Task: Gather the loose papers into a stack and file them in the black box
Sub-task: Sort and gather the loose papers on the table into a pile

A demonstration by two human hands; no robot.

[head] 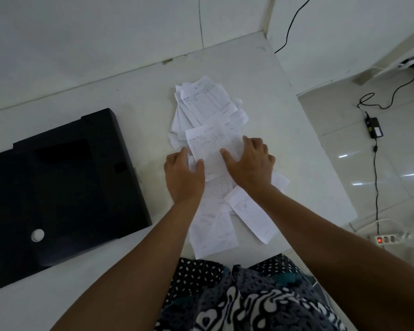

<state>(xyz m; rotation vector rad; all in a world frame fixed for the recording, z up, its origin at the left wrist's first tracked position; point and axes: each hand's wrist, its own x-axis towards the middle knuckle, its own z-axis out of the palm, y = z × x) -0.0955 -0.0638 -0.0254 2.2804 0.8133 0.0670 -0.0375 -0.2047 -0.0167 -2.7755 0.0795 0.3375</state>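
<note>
Loose white papers (209, 108) lie scattered in a long untidy heap down the middle of the white table (120, 96). Both hands rest on one printed sheet (209, 144) in the heap's middle. My left hand (184, 175) has its thumb over the sheet's left edge and its fingers beneath. My right hand (251, 161) lies flat with spread fingers on the sheet's right side. More sheets (215, 230) lie between my forearms, near the table's front edge. The black box (65, 187) lies flat and closed to the left of the papers, a white round ring (37, 235) on its near face.
The wall runs along the table's far edge. The table's right edge drops to a tiled floor with a black power adapter (374, 130), its cable, and a white power strip (390, 238) with a lit red switch.
</note>
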